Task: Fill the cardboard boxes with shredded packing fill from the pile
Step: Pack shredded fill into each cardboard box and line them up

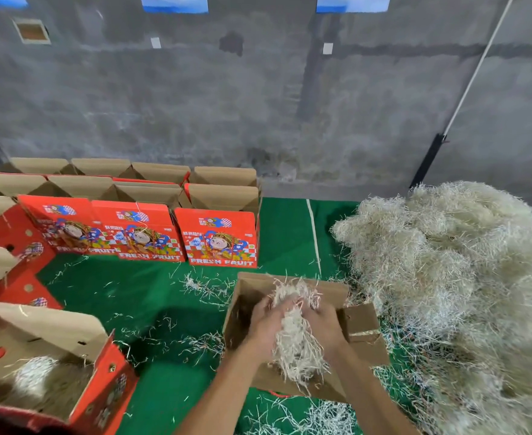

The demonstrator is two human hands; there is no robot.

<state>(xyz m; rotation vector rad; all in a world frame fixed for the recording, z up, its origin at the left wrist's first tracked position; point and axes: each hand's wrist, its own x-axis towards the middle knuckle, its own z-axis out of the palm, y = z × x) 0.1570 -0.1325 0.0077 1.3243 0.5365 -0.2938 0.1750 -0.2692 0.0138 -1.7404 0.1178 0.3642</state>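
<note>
Closest to the camera, both forearms reach in over the open cardboard box (302,334) sitting on the green mat (151,296). The left hand (266,324) and right hand (321,321) are cupped toward each other with a wad of shredded packing fill (294,334) squeezed between them, fingers curled round the clump, strands dangling down over the box's near edge. It looks like the wad is going down into the box, though how full the box is underneath I can't tell.

My take on the stuff: super light, springy, zero stiffness, and it sheds like crazy. It won't break, it just won't stay together. So a pinch would be useless; scooping from both sides and compressing it like this seems the way, then pushing it down so it doesn't puff back out.

Down at the left there's another open box (48,365) that already has fill in it. Loose strands are littered all over the mat. The big pile (453,277) sits just to the right of the box being filled, practically touching it.

Further back, rows of red "Fresh Fruit" boxes (148,230) stand with flaps up against a grey concrete wall (258,98).
</note>
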